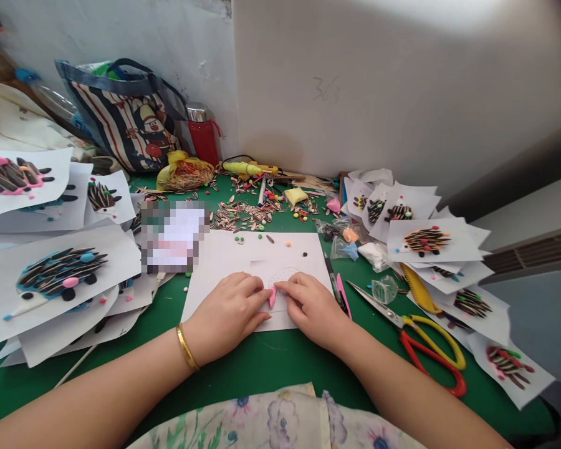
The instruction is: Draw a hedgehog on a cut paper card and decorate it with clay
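Pink clay (272, 297), a small elongated lump, sits between the fingertips of both hands, over the white paper (224, 268) in front of the person. Taking the paper as a clock with twelve toward the wall, the lump is near five o'clock from the centre, just beside a faint dotted drawing (284, 273). The left hand (229, 315) comes in from eight o'clock, its fingertips up against the clay; the right hand (313, 308) comes in from four, with its forefinger at the lump's upper end. From where I stand I cannot tell whether either one pinches the clay or only presses it from its side.

I'd judge the step in hand to be shaping the lump, or settling it by the drawing. What the next move calls for, to my mind, is light, even finger pressure, with the sheet held flat so that the clay lands on the pencil lines.

Seeds (238, 215) lie scattered beyond the paper at twelve, loose green beads (243, 239) near its far edge, and scissors (404, 321) at three, their blades toward the paper
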Tool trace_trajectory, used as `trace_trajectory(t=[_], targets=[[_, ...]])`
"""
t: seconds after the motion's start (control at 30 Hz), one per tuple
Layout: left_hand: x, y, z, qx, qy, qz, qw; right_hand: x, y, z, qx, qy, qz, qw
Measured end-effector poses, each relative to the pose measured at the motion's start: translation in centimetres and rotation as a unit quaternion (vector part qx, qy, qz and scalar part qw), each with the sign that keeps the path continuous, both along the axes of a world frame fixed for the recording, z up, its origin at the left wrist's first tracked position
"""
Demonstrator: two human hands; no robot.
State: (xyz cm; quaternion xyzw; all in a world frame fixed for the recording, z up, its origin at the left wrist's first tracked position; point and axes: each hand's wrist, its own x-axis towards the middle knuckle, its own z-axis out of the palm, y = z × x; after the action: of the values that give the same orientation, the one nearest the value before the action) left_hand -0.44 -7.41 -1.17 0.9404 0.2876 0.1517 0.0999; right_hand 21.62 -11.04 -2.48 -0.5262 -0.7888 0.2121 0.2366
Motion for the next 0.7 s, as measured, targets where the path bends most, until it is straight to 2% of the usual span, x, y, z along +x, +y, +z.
trace_trajectory(t=[0.33,0.7], targets=[[-0.07,0.05,-0.09,0.003,0.004,-0.002,1.0,0.32,-0.01,0.05,0.003,-0.003,0.022,1.0],[-0.25,0.48,-0.15,-0.029,-0.003,0.004,1.0,0.68,-0.2,-0.2,0.029,-0.031,0.05,0.998]])
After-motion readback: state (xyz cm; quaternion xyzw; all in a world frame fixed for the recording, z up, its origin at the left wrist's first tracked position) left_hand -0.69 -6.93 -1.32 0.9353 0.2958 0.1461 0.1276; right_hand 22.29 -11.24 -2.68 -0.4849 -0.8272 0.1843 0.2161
